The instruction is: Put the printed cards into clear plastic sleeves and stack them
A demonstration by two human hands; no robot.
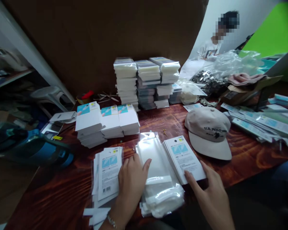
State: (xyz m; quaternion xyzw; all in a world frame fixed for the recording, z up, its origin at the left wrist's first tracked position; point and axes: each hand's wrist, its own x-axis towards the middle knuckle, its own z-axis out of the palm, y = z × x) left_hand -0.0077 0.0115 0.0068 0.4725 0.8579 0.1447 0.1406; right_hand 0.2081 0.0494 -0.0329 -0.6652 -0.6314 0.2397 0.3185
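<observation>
My left hand [132, 179] lies between a pile of bagged printed cards [108, 172] and a stack of clear plastic sleeves [156, 163]. Its thumb is stretched away from the fingers, above the sleeves, and no object shows in it. At the right, my right hand [212, 188] spans the lower end of a stack of white-and-blue printed cards [182, 156]. The thumb touches the top card's face near its left edge, while the index finger lies at the right edge. The other fingers of that hand are mostly hidden.
A beige cap [207, 127] lies right of the cards. White card stacks [88, 124] and tall packaged stacks [126, 83] stand behind. A blue bottle [50, 148] is at left. More packaged cards [259, 123] and a cardboard box [240, 92] lie right. A person [212, 48] sits beyond.
</observation>
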